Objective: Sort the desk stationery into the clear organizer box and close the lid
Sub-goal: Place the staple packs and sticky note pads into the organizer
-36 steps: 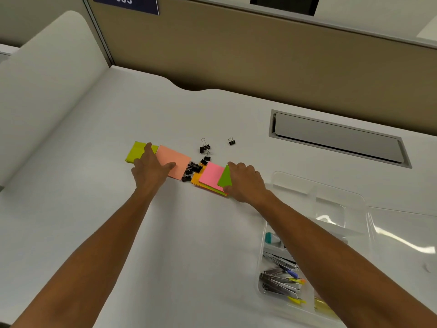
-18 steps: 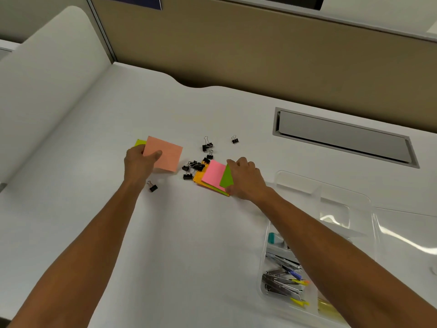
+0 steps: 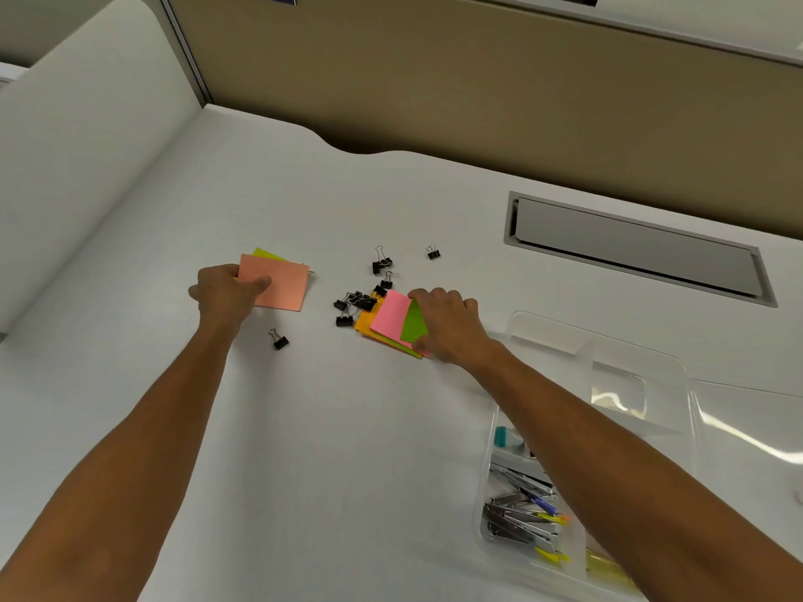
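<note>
At centre left, the left hand [image 3: 226, 291] now pinches the salmon pad [image 3: 278, 283] with a lime pad [image 3: 267, 254] behind it; 1 second ago both lay flat under it, so pickup has begun, uncovering 1 binder clip [image 3: 279, 341] below. At centre, the right hand [image 3: 447, 325] still grips the fanned note stack [image 3: 386, 321]. The clear organizer box [image 3: 643, 375], lower right, stands open.

Your binder clips [image 3: 363, 299] lie on the counter [image 3: 304, 427] between two note stacks; the organizer box [image 3: 608, 427] sits right, nearer you.
</note>
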Tool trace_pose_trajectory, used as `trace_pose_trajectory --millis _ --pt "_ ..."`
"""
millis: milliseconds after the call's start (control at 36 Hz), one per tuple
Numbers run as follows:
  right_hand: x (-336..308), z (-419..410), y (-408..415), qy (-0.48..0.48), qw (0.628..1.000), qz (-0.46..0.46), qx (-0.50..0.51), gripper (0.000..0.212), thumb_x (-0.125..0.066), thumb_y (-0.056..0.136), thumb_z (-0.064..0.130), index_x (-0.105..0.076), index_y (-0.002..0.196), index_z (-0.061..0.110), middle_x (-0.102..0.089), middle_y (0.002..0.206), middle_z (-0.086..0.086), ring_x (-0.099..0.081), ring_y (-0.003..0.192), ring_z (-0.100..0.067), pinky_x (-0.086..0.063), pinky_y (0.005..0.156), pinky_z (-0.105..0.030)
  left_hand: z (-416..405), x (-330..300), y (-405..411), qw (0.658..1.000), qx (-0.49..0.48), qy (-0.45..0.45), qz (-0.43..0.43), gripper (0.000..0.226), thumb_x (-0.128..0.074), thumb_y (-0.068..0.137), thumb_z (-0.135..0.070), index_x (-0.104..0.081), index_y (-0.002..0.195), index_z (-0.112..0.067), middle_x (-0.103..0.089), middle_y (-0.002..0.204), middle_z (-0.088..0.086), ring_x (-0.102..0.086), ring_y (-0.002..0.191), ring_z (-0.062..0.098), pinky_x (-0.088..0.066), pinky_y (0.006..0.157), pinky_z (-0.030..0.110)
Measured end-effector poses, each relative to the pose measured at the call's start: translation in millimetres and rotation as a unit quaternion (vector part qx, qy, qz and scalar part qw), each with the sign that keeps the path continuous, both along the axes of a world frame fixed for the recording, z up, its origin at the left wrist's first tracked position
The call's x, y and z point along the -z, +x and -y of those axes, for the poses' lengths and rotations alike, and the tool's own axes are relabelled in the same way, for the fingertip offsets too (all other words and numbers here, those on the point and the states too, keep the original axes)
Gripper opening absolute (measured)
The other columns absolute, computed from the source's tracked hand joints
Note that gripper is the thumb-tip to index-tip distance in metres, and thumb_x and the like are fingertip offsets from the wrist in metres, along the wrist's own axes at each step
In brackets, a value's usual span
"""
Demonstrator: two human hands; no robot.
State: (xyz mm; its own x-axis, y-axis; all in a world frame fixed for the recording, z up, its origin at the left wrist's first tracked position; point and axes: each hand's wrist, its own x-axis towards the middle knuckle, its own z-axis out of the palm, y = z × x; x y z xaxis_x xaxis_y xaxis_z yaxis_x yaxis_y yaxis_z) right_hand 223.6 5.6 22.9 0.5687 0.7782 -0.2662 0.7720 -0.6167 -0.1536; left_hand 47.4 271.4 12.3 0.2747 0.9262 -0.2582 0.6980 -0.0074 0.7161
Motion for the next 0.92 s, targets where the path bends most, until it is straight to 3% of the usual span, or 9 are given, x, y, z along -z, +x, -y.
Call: trace_pose_trajectory --millis 83,167,250,306,417,528,694,917 --pt "1 0 -2 0.008 1.000 0.012 0.000 0.082 -0.076 0.076 0.042 -0.033 0.144 0.025 -0.048 0.130 -0.007 -0.046 0.118 -0.028 -0.036 0.095 -0.045 -1 0 2 1.000 -0.004 0.004 -0.020 0.035 -0.076 0.077 -0.034 -0.071 0.104 -0.012 -0.059 0.108 0.011 -0.037 0.120 0.036 -0.049 0.075 0.043" --pt "3 1 -6 0.023 0.999 0.036 -0.001 0.084 -0.078 0.074 0.043 -0.033 0.142 0.024 -0.047 0.126 -0.008 -0.048 0.113 -0.028 -0.038 0.093 -0.043 -7 3 -1 1.000 0.016 0.003 -0.026 0.035 -0.075 0.072 -0.039 -0.072 0.097 -0.015 -0.067 0.096 0.010 -0.052 0.110 0.037 -0.050 0.074 0.040" --pt "3 3 -10 0.038 0.997 0.064 0.004 0.086 -0.081 0.071 0.043 -0.033 0.140 0.024 -0.046 0.120 -0.009 -0.049 0.107 -0.028 -0.040 0.089 -0.042 -8 6 -3 0.999 0.038 0.012 -0.034 0.029 -0.076 0.073 -0.034 -0.072 0.092 -0.013 -0.070 0.087 0.011 -0.061 0.096 0.037 -0.050 0.082 0.042" --pt "3 5 -13 0.046 0.996 0.075 0.008 0.086 -0.081 0.070 0.043 -0.034 0.139 0.023 -0.046 0.118 -0.009 -0.050 0.104 -0.028 -0.040 0.087 -0.041 -3 3 -4 0.999 0.044 0.018 -0.019 0.026 -0.078 0.074 -0.027 -0.072 0.092 -0.009 -0.071 0.088 0.013 -0.064 0.090 0.036 -0.051 0.087 0.045" --pt "1 10 -17 0.062 0.995 0.071 0.021 0.084 -0.081 0.070 0.042 -0.035 0.137 0.021 -0.046 0.116 -0.010 -0.052 0.100 -0.028 -0.041 0.085 -0.039 4 -3 -8 0.999 0.037 0.010 0.013 0.027 -0.078 0.076 -0.017 -0.071 0.099 -0.003 -0.070 0.096 0.014 -0.064 0.088 0.030 -0.051 0.081 0.037" --pt "-2 15 -22 0.086 0.995 0.045 0.034 0.075 -0.080 0.073 0.035 -0.039 0.134 0.017 -0.047 0.114 -0.010 -0.055 0.095 -0.027 -0.045 0.080 -0.038 9 -9 -13 0.999 0.027 -0.013 0.038 0.034 -0.079 0.076 -0.018 -0.070 0.107 -0.006 -0.069 0.101 0.011 -0.063 0.091 0.027 -0.050 0.081 0.033" --pt "-10 25 -24 0.136 0.986 -0.047 0.085 0.045 -0.065 0.089 0.021 -0.043 0.128 0.016 -0.054 0.112 -0.008 -0.059 0.095 -0.028 -0.049 0.079 -0.043 23 -18 -23 0.996 0.024 -0.031 0.083 0.031 -0.078 0.077 -0.017 -0.068 0.106 -0.010 -0.068 0.099 0.005 -0.064 0.094 0.026 -0.050 0.080 0.034" --pt "-23 49 -31 0.210 0.954 -0.131 0.170 0.023 -0.060 0.093 0.028 -0.052 0.112 0.016 -0.060 0.102 -0.002 -0.057 0.091 -0.022 -0.050 0.078 -0.044 55 -31 -40 0.986 0.016 -0.029 0.162 0.053 -0.075 0.081 -0.012 -0.047 0.124 -0.027 -0.059 0.112 0.002 -0.058 0.097 0.022 -0.050 0.076 0.034"
